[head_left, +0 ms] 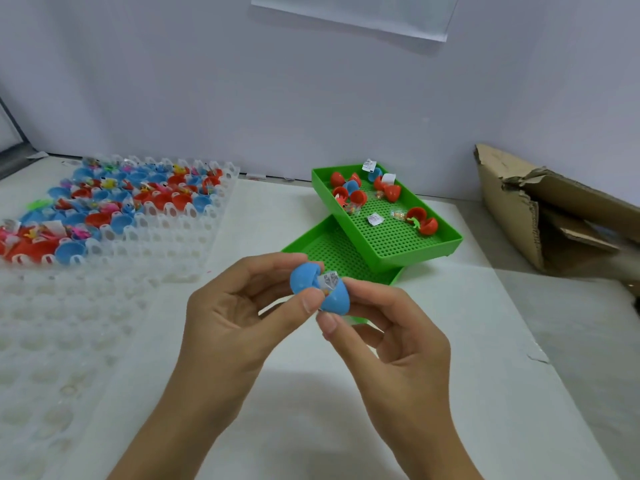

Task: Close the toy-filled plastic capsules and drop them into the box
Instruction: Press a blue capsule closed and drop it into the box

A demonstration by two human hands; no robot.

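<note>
Grip, two bare hands: left hand (239, 306) pinches the left half and right hand (391, 327) pinches the right half of one blue plastic capsule (318, 289), held above the white desk (346, 410); both halves apart at the top, a folded white paper slip (329, 279) showing in the gap.

Handling, judged: light, thin, rigid shell, smooth and likely to slip; best taken on the rounded outer domes, thumbs clear of the rim so the halves can snap together. The slip may catch in the seam unless tucked in.

Position: capsule lies between the fingertips of both hands, directly in the grip, just in front of the trays.

Beyond, middle: two green perforated plastic trays (391, 237), the upper stacked askew on the lower, holding red and blue open capsules, slips and what appear to be small toys.

Far left: translucent white cell tray (194, 230) holding many red and blue toy-filled capsule halves.

Far right: torn brown cardboard box (512, 216), open, well apart from the hands.
</note>
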